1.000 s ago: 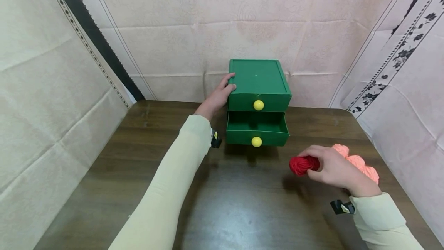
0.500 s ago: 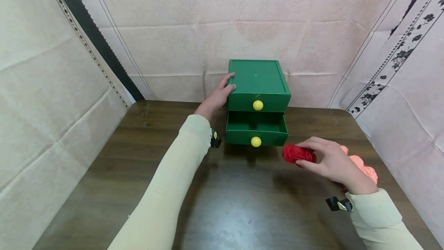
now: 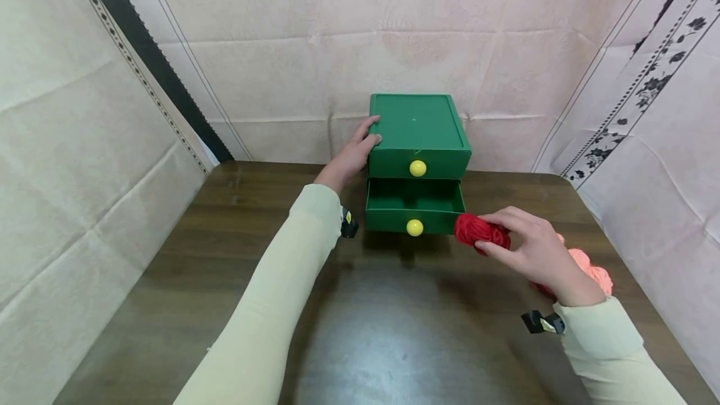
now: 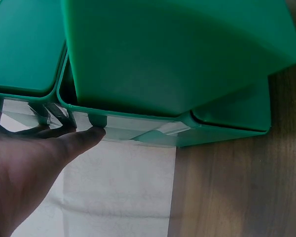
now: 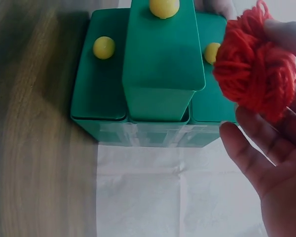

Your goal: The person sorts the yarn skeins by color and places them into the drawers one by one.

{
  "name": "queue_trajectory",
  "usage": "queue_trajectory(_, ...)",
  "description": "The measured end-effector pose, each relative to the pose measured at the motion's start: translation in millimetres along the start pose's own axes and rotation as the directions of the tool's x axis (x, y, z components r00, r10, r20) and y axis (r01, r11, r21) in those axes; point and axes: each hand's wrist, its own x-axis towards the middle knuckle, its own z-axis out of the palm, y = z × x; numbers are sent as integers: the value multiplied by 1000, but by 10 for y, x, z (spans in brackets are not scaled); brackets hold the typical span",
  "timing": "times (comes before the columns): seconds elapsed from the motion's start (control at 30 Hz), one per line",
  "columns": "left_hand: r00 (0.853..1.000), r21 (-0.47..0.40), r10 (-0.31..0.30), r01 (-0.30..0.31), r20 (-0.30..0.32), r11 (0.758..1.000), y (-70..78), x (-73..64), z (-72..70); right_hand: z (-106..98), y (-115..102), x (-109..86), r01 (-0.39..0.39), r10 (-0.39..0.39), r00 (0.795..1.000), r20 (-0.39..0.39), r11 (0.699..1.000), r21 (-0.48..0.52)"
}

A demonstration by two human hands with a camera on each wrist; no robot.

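A green drawer cabinet (image 3: pixel 416 120) with yellow knobs stands at the back of the table. Its middle drawer (image 3: pixel 385 220) is pulled out, and the part of the inside I can see holds nothing. Against the cabinet's left side rests my left hand (image 3: pixel 350 160), fingers fairly straight, with the thumb on the taped side in the left wrist view. My right hand (image 3: pixel 531 250) pinches a red ball of yarn (image 3: pixel 479 234) between thumb and fingers. The yarn is just off the open drawer's front right corner; whether they touch I cannot tell.
Peach balls of yarn (image 3: pixel 587 267) lie on the table behind my right hand, partly hidden by it. Something dark red (image 3: pixel 543 290) shows under the right wrist. Pale cloth (image 3: pixel 281 92) hangs behind and on both sides of the brown wooden table (image 3: pixel 360 330).
My right hand has carried the red yarn leftward and slightly up, from beside the peach balls to the open drawer's right corner. The left hand has stayed on the cabinet.
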Motion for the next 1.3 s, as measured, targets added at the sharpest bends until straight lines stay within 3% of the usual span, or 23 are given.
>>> queue_trajectory(0.27, 1000, 27, -7, 7, 19, 1000, 149, -160, 26, 9, -2, 80, 11, -14, 996, -85, 999, -38)
queue_trajectory(0.8, 1000, 20, 5, -5, 17, 1000, 141, -148, 27, 12, -77, 209, -33, 27, 992, -120, 998, -45)
queue_trajectory(1.3, 1000, 8, 11, -11, 19, 1000, 117, -125, 13, 126, -106, 354, -2, 0, 990, -143, 1000, -15)
